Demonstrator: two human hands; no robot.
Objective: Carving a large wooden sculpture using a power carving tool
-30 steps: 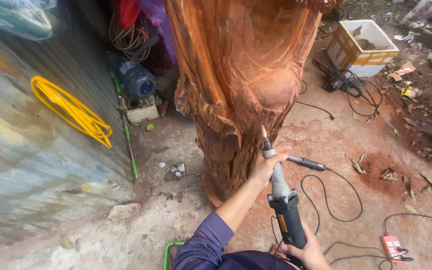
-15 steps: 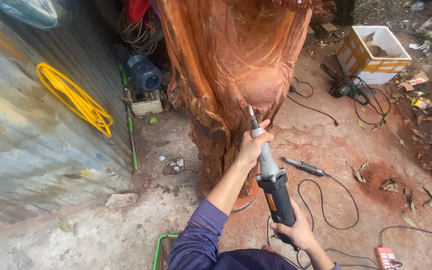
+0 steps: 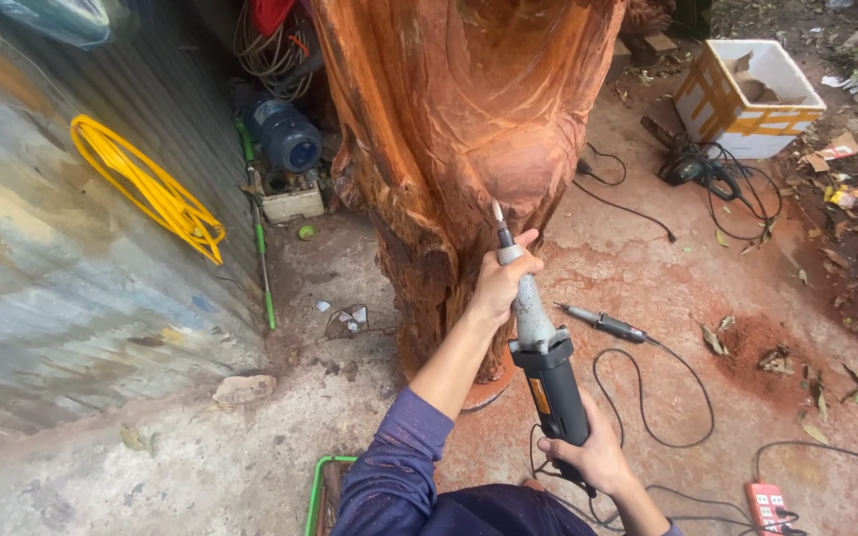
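grinder [image 3: 546, 372] points its tip at the carved trunk [image 3: 459, 129]; left hand [image 3: 501, 281] wrapped round its neck, right hand [image 3: 593, 457] clasping the body. best eased in lightly, both wrists firm.

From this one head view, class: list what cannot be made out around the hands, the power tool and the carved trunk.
- Carved trunk: its top is cut off by the upper edge.
- Power tool: its rear end is covered by the right hand; whether its tip touches the wood is too small to tell.
- Left hand: its palm side is hidden, wrapped around the tool's neck.
- Power strip: partly cut off by the bottom edge.
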